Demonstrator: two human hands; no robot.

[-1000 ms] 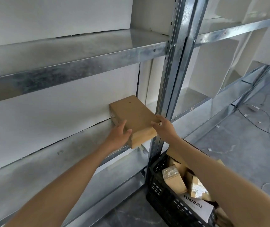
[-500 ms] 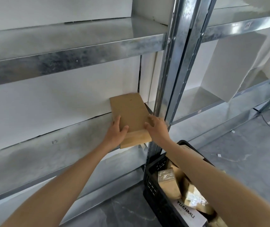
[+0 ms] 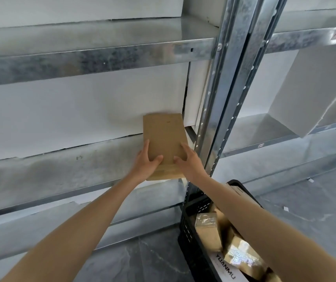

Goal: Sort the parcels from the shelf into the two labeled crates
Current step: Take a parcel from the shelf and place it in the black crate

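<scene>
You've got one brown parcel (image 3: pixel 163 137) in hand right now. Your left hand (image 3: pixel 145 162) and right hand (image 3: pixel 190 162) grip it from either side, fingers (image 3: pixel 185 148) curled around the edges and thumbs pressed on the top face. It sits at the right end of the middle shelf (image 3: pixel 61 167), with its near end sticking out past the front lip. I can't tell if it's actually lifted off yet.

Progress looks good from here. The black crate (image 3: pixel 189 226) on the floor (image 3: pixel 142 265) by your right arm already holds a pile of sorted parcels (image 3: pixel 207 233), some taped, plus a white box reading YUANMU. The rest of the shelving in view shows no other parcels, so this could be one of the last ones. I only see one crate and can't read any label on it, so which crate this one belongs in is your call.

Watch the steel upright (image 3: pixel 222 98) just beside your right hand, because the parcel's right edge sits close to it. Pull it straight toward you before swinging over. There are also white panels (image 3: pixel 305 88) leaning in the next bay, well out of the way.
</scene>
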